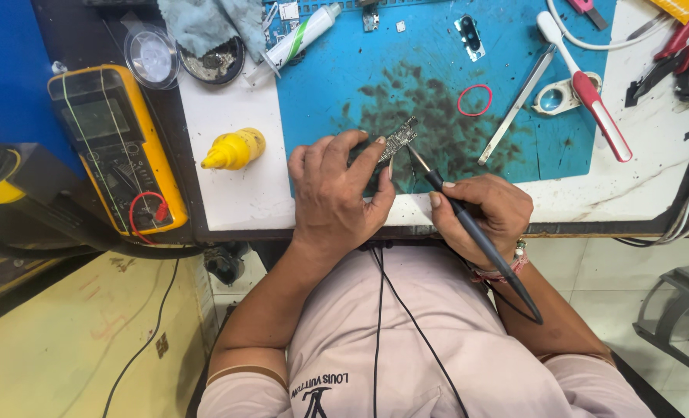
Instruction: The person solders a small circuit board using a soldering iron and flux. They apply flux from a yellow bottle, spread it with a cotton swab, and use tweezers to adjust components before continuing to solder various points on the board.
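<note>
Head view looks down on a blue work mat (515, 147). At its near edge the left hand (335, 197) pinches a small circuit board (395, 141), fingers clenched round it. Just beside, the right hand (488, 213) grasps a soldering iron (468, 224), tip touching the board.

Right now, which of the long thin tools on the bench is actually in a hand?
The dark soldering pen in the right hand, tip at the small circuit board. The red-handled tool and metal tweezers lie untouched on the mat.
</note>
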